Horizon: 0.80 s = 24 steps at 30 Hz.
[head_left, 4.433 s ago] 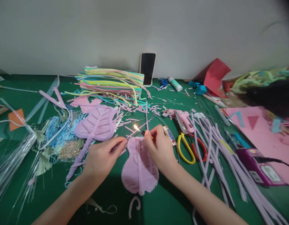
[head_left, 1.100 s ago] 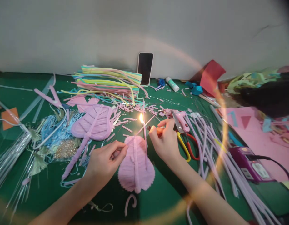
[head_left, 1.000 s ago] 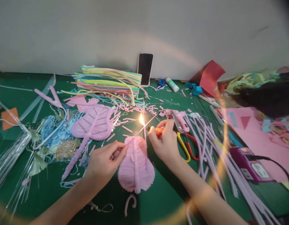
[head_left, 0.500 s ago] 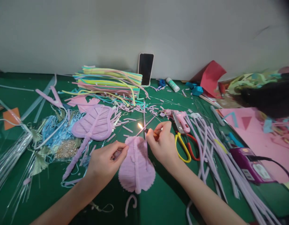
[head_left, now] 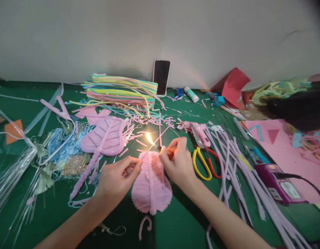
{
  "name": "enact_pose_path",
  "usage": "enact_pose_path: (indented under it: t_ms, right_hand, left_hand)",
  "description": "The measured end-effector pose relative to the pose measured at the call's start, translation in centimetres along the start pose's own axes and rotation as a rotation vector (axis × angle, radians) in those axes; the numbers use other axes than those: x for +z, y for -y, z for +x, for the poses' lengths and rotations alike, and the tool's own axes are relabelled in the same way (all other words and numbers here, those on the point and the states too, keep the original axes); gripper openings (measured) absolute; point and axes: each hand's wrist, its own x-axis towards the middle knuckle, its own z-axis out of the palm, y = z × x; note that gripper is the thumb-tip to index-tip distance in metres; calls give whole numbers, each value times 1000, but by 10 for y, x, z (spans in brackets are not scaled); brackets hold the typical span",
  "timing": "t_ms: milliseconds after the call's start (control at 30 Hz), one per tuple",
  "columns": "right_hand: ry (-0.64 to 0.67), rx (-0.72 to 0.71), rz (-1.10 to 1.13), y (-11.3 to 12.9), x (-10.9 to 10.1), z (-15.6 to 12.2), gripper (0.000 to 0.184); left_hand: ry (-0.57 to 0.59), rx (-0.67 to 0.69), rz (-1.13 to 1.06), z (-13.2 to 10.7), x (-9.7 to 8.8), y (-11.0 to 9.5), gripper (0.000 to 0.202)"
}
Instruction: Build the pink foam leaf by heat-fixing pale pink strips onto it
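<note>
A pink pipe-cleaner leaf (head_left: pixel 151 186) lies on the green table between my hands. My left hand (head_left: pixel 115 180) pinches its upper left edge, fingers closed. My right hand (head_left: pixel 176 164) is closed round an orange lighter (head_left: pixel 170 151), whose flame (head_left: pixel 149 138) burns just above the leaf's top, at thin pink stems sticking up from it. A second, larger pink leaf (head_left: pixel 105 136) lies to the left of the flame.
A stack of coloured pipe cleaners (head_left: pixel 120 91) and a phone (head_left: pixel 161 76) stand at the wall. Yellow-and-red scissors (head_left: pixel 205 162), a pink glue gun (head_left: pixel 200 131), loose lilac stems (head_left: pixel 240 173) and a purple device (head_left: pixel 281 181) lie to the right. Clear packets (head_left: pixel 11 173) lie left.
The lighter and flame have shifted slightly left and down toward the leaf's top. The flame flared brightly a second ago, shrank, and is brighter again. My left hand has kept its pinch.
</note>
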Motion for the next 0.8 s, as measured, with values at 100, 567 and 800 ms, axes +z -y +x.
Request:
enact_pose_path:
  t_ms: [100, 567, 800]
  right_hand:
    - [0, -4, -12, 1, 0, -1, 23]
    - [1, 5, 3, 3, -1, -1, 23]
    - [75, 2, 55, 6, 3, -7, 23]
  left_hand:
    - [27, -40, -27, 1, 0, 1, 25]
    - [115, -226, -208, 3, 2, 3, 26]
    - [158, -334, -377, 5, 1, 0, 27]
